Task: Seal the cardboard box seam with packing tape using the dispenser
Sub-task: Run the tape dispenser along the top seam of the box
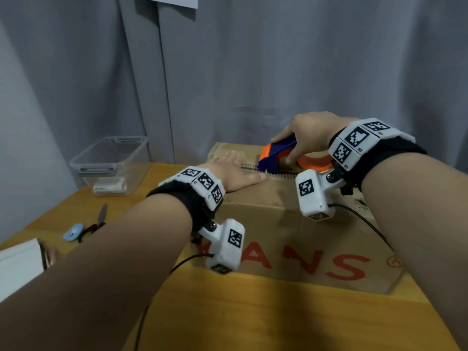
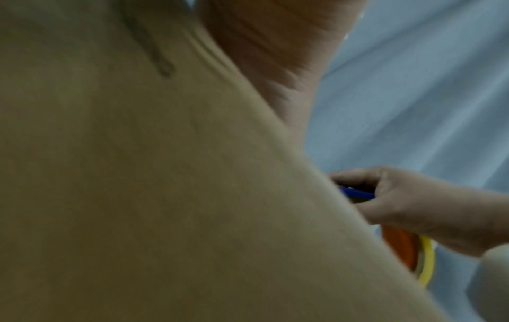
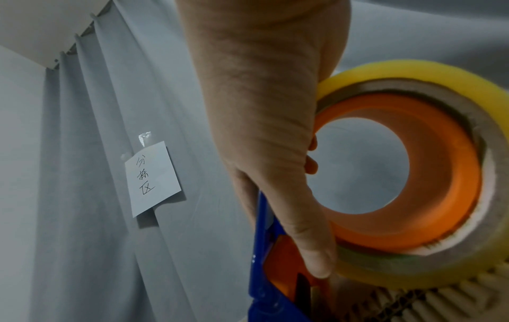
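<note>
Right hand (image 1: 307, 134) grips the tape dispenser (image 1: 278, 154) on the cardboard box (image 1: 278, 224) seam (image 1: 281, 174); flat left hand (image 1: 234, 171) lies ahead, so tape could veer or wrinkle.

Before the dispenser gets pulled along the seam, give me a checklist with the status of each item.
1. Right hand grips the tape dispenser: ok.
2. Dispenser sits on the seam of the cardboard box: ok.
3. Left hand lies flat on the box top, steadying it: ok.
4. Left hand is clear of the dispenser's path: cannot tell; its thumb lies close to the seam.
5. Tape roll is loaded on the dispenser: ok.
6. Tape end is stuck to the cardboard: cannot tell.
</note>
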`<state>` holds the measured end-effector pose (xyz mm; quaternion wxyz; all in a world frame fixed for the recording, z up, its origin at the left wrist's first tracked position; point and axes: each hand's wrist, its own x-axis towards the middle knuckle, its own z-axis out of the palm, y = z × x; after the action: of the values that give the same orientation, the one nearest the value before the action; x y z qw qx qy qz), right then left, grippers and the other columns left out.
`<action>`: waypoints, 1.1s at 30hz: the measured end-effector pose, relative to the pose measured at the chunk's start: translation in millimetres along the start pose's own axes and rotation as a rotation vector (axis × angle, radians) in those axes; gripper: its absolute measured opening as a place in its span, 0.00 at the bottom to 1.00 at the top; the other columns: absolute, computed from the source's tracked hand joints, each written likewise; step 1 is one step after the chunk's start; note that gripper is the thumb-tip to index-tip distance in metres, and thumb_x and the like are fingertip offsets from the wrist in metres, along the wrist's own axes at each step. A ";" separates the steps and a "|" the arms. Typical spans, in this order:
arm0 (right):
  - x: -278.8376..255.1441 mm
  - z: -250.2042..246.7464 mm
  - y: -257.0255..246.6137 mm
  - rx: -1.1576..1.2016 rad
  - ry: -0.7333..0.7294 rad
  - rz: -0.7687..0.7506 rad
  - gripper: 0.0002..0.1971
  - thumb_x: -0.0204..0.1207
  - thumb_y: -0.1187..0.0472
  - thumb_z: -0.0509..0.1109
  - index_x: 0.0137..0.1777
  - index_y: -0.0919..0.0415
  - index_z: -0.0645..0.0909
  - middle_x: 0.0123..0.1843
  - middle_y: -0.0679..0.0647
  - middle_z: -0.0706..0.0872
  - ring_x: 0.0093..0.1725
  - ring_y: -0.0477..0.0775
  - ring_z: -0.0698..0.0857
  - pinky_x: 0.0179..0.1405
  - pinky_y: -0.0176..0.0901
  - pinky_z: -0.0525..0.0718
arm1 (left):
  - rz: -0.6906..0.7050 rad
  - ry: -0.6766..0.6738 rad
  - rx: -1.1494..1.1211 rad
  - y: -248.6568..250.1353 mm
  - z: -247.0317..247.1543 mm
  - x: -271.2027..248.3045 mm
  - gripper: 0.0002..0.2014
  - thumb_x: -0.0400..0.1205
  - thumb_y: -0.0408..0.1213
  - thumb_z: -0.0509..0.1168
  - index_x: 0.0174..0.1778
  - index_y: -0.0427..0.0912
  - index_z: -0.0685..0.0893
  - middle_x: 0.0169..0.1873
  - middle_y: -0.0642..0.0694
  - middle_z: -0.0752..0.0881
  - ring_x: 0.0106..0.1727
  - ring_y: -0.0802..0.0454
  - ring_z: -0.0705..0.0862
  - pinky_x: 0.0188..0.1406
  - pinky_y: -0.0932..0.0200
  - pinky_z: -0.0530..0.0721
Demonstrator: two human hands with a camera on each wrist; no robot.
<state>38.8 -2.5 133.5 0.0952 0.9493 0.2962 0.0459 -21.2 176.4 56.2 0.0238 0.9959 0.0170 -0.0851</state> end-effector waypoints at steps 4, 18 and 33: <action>3.8 -2.9 -2.3 0.026 -0.018 0.012 0.31 0.65 0.43 0.79 0.69 0.33 0.76 0.48 0.40 0.81 0.49 0.49 0.79 0.48 0.46 0.79 | -0.020 -0.024 0.020 -24.8 -5.3 6.9 0.50 0.73 0.77 0.42 0.84 0.47 0.44 0.84 0.49 0.43 0.84 0.47 0.45 0.81 0.41 0.43; 28.8 -11.9 -41.1 0.055 -0.046 -0.018 0.30 0.66 0.45 0.79 0.69 0.41 0.78 0.49 0.40 0.80 0.49 0.47 0.77 0.48 0.44 0.77 | -0.048 -0.081 0.178 -83.1 -17.2 16.1 0.46 0.75 0.74 0.37 0.83 0.49 0.38 0.83 0.53 0.37 0.84 0.50 0.38 0.80 0.35 0.36; -16.5 -17.5 -20.4 0.138 0.042 -0.118 0.32 0.69 0.44 0.77 0.74 0.39 0.73 0.34 0.31 0.72 0.34 0.36 0.72 0.31 0.32 0.66 | 0.086 -0.080 -0.046 -38.4 -8.4 -5.9 0.46 0.78 0.70 0.45 0.84 0.45 0.39 0.84 0.47 0.41 0.84 0.50 0.42 0.83 0.49 0.44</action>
<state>11.4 7.2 145.8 0.0258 0.9332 0.3562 0.0393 -27.1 215.0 63.8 0.0511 0.9907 -0.0250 -0.1234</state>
